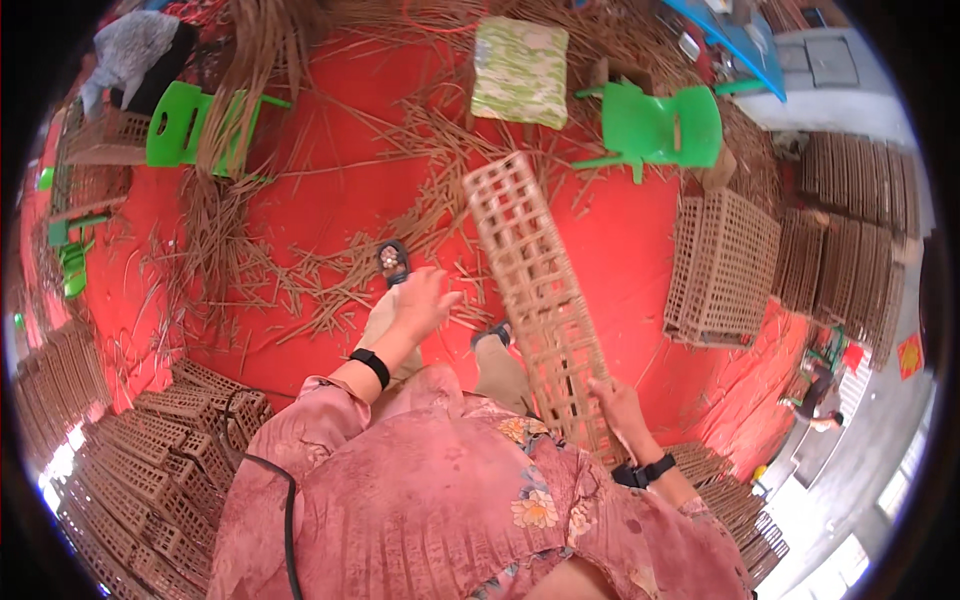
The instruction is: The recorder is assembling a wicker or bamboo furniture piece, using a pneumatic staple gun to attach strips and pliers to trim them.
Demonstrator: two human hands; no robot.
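**weaver_fan:** Hands first, since that's what everyone asks about. Right hand, lower right of centre, has its fingers wrapped around the bottom end of a long woven lattice panel. The panel runs from that grip up and to the left, tilted, its top end near the middle of the frame, lifted over the red mat.

**rattan_joe:** And the left one?

**weaver_fan:** Left hand is dead centre, fingers loosely spread, holding nothing. It sits just left of the panel, not touching it, above the person's knee. Black bands on both wrists.

**rattan_joe:** What's lying around?

**weaver_fan:** Loose cane strips scattered all over the mat, thickest on the left half. One green plastic chair upper right, another one upper left, and a patterned cushion at top centre. A woven basket sits on its side at right, well apart from the hands. Stacks of finished panels fill the lower left, with more along the right edge. Sandalled foot pokes out just above the left hand.
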